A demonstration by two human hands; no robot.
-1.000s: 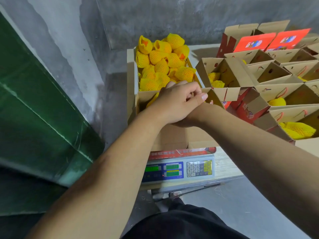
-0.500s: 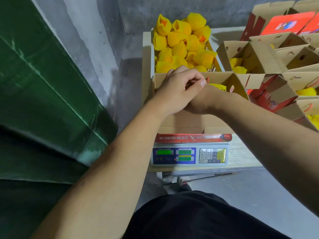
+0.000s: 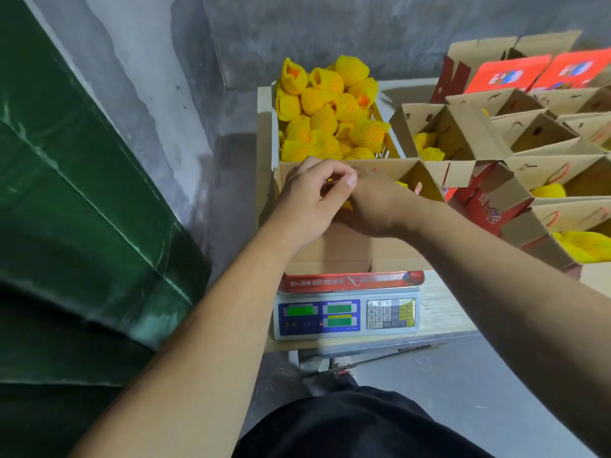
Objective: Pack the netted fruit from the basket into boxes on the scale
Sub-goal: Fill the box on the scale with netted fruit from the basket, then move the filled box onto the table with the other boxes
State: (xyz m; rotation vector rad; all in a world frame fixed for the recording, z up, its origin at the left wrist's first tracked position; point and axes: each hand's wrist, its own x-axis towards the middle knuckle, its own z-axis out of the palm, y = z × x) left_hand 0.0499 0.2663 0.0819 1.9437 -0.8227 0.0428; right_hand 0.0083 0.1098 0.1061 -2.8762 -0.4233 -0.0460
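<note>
An open cardboard box stands on the electronic scale. Both my hands meet over its left part. My left hand has its fingers curled, and a bit of yellow netted fruit shows under them. My right hand reaches in from the right, and the left hand hides its fingers. Behind the box, the basket is heaped with several yellow netted fruit.
Several open cardboard boxes, some holding netted fruit, crowd the table to the right, with red-lidded boxes behind them. A green tarp fills the left. A grey wall stands close behind the basket.
Both hands stay together over the box on the scale. My left thumb has lifted off the right wrist, and yellow net now shows between the hands.
</note>
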